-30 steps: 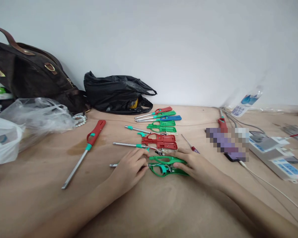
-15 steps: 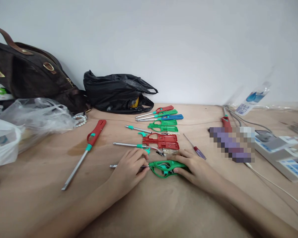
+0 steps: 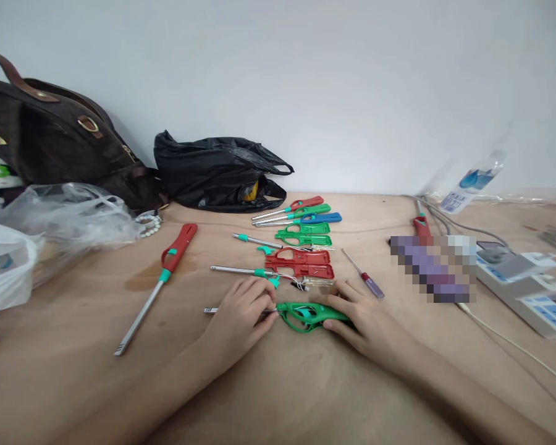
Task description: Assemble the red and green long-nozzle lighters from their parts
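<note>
A green long-nosed lighter [image 3: 306, 315] lies on the wooden table [image 3: 282, 383] between my hands. My left hand [image 3: 241, 318] pinches its metal tube where the tube meets the handle. My right hand [image 3: 364, 318] presses down on the green handle, fingers curled over it. Just beyond lie opened red lighter shells [image 3: 301, 264] with loose wires, then opened green shells [image 3: 306, 235]. A small screwdriver [image 3: 364, 275] with a red and purple handle lies right of the red shells.
A whole red lighter [image 3: 160, 281] lies to the left. Red, green and blue lighters [image 3: 301, 213] sit in a row further back. A black plastic bag [image 3: 217, 173], a brown handbag [image 3: 50, 136] and clear bags [image 3: 50, 222] stand at the back left. A power strip [image 3: 528, 290] with cables is right.
The two green shell halves that lay open under my right hand now sit closed together as one handle. Both hands stay on the lighter.
</note>
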Demonstrator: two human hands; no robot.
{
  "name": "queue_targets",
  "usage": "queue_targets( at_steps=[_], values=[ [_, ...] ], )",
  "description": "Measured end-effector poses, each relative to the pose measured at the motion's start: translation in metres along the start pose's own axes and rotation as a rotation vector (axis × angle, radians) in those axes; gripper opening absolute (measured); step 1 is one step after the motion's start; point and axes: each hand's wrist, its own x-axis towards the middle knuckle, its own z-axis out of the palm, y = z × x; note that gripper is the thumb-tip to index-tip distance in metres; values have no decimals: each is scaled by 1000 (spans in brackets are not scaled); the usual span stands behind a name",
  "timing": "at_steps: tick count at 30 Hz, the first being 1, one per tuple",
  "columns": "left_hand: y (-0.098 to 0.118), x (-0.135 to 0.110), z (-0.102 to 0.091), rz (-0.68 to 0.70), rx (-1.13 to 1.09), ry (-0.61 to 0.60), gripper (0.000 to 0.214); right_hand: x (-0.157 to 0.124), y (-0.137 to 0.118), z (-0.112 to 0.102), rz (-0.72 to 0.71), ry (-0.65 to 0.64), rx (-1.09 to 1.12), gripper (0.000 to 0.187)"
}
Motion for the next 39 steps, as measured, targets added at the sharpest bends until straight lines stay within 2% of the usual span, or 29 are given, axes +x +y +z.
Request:
queue_targets(
  at_steps=[13,32,39],
  values=[
    [-1,1,2,16,1,14,13,1,0,0,-17,44,78,32],
    [0,1,0,-45,-44,-2,14,-1,-1,2,-21,35,23,28],
    [0,1,0,-20,3,14,12,-4,-4,9,-39,120,-48,34]
  ],
)
